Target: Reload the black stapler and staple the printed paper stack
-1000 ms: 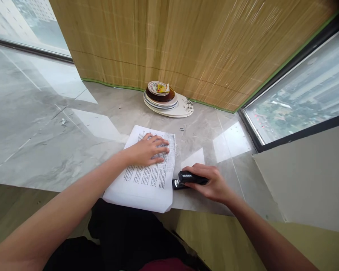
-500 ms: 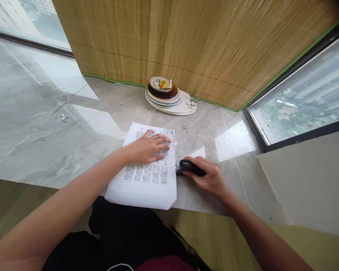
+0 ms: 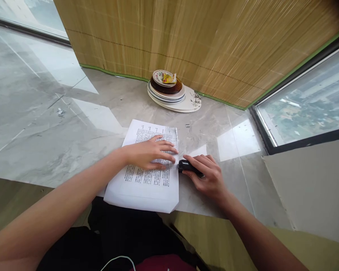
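A stack of printed paper sheets [image 3: 147,195] lies at the near edge of the grey marble-look counter [image 3: 101,145]. Flat on the print rests my left hand [image 3: 152,153], fingers spread towards the right edge of the sheets. My right hand [image 3: 207,175] is wrapped round a black stapler [image 3: 190,167]. The stapler's front end meets the right edge of the paper, just beyond my left fingertips. Whether its jaws are pressed together on the sheets I cannot tell.
Beyond the paper, a stack of plates [image 3: 169,96] with a small yellow packet [image 3: 169,78] on top stands by the bamboo blind [image 3: 172,34]. Loose staples [image 3: 187,125] lie nearer. White scraps [image 3: 60,111] lie left. A window frame [image 3: 267,131] borders the right.
My left hand has slid slightly nearer and to the right on the paper. The stapler's front, gaping at the paper's edge before, now looks lower and closed up. The view has shifted a little.
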A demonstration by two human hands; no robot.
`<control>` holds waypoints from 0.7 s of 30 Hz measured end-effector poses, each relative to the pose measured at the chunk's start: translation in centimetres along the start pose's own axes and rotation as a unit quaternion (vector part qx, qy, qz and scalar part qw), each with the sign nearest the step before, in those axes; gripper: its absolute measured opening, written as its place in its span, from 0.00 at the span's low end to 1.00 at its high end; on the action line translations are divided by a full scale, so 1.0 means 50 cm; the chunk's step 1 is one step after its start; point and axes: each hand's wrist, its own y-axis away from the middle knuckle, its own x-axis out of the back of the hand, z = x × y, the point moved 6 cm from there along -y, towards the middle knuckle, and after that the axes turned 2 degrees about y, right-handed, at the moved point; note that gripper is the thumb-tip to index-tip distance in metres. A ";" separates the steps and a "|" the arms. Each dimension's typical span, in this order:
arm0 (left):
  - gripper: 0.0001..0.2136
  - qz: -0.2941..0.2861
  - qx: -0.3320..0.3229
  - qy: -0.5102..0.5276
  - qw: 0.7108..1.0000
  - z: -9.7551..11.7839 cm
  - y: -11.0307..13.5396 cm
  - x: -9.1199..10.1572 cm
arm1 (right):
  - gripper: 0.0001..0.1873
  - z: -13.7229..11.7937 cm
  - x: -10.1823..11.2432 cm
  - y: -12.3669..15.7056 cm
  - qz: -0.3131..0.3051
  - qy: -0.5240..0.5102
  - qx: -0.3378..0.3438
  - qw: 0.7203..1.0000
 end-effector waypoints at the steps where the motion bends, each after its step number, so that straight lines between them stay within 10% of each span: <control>1: 0.18 -0.002 0.000 -0.003 1.000 0.000 0.000 -0.001 | 0.22 0.000 -0.002 0.000 -0.006 0.005 -0.002 1.000; 21: 0.15 -0.078 0.024 -0.054 0.995 -0.009 0.003 -0.020 | 0.12 -0.018 -0.008 -0.005 -0.059 0.104 -0.006 0.993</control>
